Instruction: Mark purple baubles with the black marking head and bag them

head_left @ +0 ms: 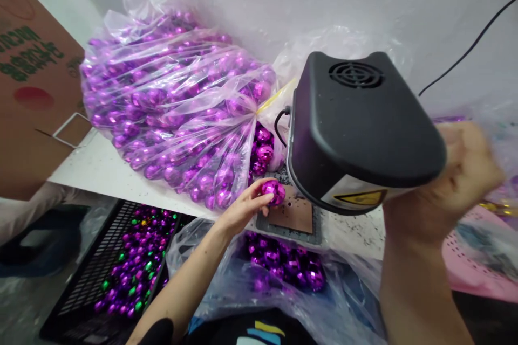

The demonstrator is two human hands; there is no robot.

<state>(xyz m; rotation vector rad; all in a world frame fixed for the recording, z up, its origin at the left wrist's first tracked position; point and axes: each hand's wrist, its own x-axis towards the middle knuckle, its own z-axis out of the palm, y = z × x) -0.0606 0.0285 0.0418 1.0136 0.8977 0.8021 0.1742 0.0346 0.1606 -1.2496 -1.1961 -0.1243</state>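
Note:
Between the thumb and fingers of my left hand is a shiny magenta faceted ball. It is held over the near left part of a brown board on a grey base. My right hand is raised at the right side of a black machine housing. Its fingers look curled, but the housing hides their tips and whatever they grip. A large clear plastic bag full of purple balls lies left of the machine, with several magenta balls at its opening.
Below the board, a plastic sheet over the lap holds more purple balls. A black crate of small purple and green balls stands at lower left. A cardboard box is at left, a pink basket at right.

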